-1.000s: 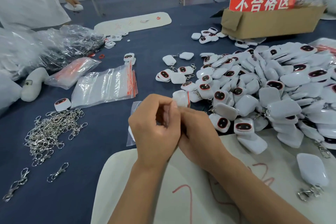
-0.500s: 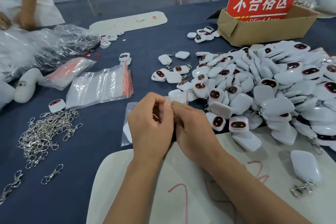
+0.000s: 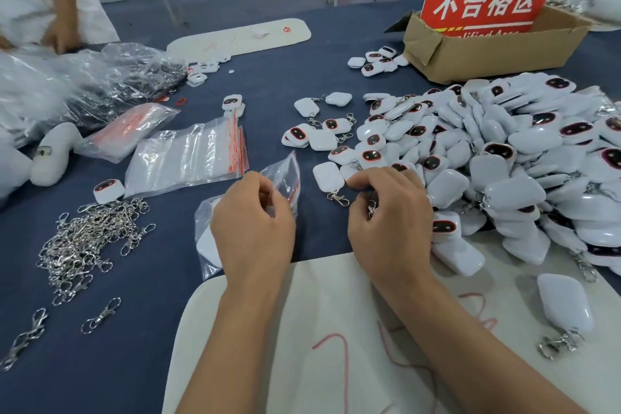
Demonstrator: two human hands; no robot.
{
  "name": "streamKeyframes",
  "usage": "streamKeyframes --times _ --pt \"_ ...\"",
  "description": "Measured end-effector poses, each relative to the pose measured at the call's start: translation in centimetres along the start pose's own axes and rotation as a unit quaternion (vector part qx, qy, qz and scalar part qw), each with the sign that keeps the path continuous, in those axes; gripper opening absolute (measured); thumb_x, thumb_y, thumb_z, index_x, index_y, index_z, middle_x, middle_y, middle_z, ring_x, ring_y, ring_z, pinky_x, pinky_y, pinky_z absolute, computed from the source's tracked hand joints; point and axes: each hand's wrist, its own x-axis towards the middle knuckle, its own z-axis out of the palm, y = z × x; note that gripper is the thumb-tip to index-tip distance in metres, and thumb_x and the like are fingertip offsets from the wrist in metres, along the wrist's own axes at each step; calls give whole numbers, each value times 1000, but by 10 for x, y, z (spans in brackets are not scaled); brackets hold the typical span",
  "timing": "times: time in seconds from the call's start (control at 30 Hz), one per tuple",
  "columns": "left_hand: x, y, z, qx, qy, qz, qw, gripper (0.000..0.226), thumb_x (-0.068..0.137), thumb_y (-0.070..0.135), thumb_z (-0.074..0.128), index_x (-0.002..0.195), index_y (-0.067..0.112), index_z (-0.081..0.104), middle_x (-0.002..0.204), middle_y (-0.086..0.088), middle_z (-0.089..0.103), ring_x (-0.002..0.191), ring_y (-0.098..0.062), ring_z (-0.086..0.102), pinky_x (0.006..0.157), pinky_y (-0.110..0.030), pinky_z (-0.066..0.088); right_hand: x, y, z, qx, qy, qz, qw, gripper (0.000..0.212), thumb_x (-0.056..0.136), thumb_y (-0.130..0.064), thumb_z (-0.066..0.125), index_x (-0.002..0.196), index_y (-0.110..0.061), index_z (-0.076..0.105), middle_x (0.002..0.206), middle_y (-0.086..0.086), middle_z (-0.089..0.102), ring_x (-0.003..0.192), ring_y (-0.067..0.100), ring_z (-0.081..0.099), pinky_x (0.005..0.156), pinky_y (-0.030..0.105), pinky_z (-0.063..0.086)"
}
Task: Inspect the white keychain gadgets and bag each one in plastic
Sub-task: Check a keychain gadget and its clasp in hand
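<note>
A big heap of white keychain gadgets (image 3: 497, 158) with dark red-rimmed faces fills the right side of the blue table. My right hand (image 3: 389, 225) rests at the heap's near edge, its fingers curled round the metal clasp (image 3: 371, 208) of a gadget whose body is hidden. My left hand (image 3: 255, 225) pinches a small clear zip bag (image 3: 284, 175) with a red strip. Under that hand a bagged gadget (image 3: 208, 245) lies flat. A single gadget (image 3: 327, 176) lies between the hands.
A stack of clear zip bags (image 3: 188, 161) and a pile of loose metal clasps (image 3: 87, 245) lie to the left. A cardboard box (image 3: 497, 54) with a red sign stands at the back right. A white mat (image 3: 336, 329) lies in front. Another person's hand (image 3: 60, 37) handles large plastic bags (image 3: 84, 87) at the far left.
My hands were pressed together at the centre and have come apart. The right hand moved right to the heap; the left now holds a bag up.
</note>
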Motion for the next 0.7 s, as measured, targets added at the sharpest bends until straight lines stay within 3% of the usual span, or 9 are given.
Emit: streamKeyframes --times 0.1,0.13,0.2,0.3,0.33,0.4,0.47,0.53,0.7 --pt "0 1 -2 -19 11 2 1000 12 86 12 65 81 22 61 75 11 63 73 -14 60 67 -27 43 -2 1 2 -88 -63 -11 994 25 81 0 70 100 -14 75 102 1 70 104 31 52 81 27 33" --pt "-1 3 -1 -28 8 9 1000 12 85 11 66 83 22 61 76 12 63 74 -13 60 68 -27 45 -2 2 3 -113 -92 -24 989 28 82 -3 71 107 -15 74 110 2 69 109 31 50 86 28 34" --pt "-4 6 1 -38 -9 24 999 15 84 8 67 85 23 61 80 11 63 76 -14 60 71 -31 49 -2 2 6 -151 -157 -56 974 44 87 -11 67 130 -21 66 137 3 60 124 32 44 99 39 40" --pt "-6 6 6 -7 -52 46 998 22 80 2 66 87 22 61 88 8 60 86 -21 58 74 -36 48 -3 -1 7 -221 -258 -113 934 63 95 -23 51 155 -38 37 168 -2 26 151 31 22 109 47 28" --pt "-6 6 8 14 -67 49 996 23 79 0 65 88 21 61 91 7 58 90 -23 57 74 -36 46 -3 0 9 -229 -273 -127 926 63 97 -26 48 157 -40 33 170 -3 24 155 29 17 112 48 24" --pt "-6 4 9 40 -84 41 995 27 77 -3 62 91 21 64 98 5 57 97 -23 55 75 -35 44 -3 -1 9 -208 -262 -129 934 54 98 -31 52 152 -36 45 163 -4 39 152 27 25 113 47 21" --pt "-5 3 9 49 -81 25 995 32 77 -5 61 95 20 66 105 4 57 101 -22 54 77 -33 42 0 -2 6 -154 -210 -105 960 41 91 -35 68 130 -26 63 135 -4 62 136 27 44 105 45 29" --pt "-5 3 8 60 -86 20 994 33 78 -6 60 96 21 66 107 4 58 102 -22 54 77 -32 40 1 -3 5 -134 -172 -99 971 36 84 -33 76 117 -22 67 115 -3 65 120 28 51 95 44 35" --pt "-4 6 5 61 -127 28 990 37 75 -11 51 88 21 65 95 5 65 96 -23 56 78 -38 45 -2 -8 6 -168 -282 -130 936 44 99 -34 58 143 -33 56 148 1 50 139 27 39 109 43 33"
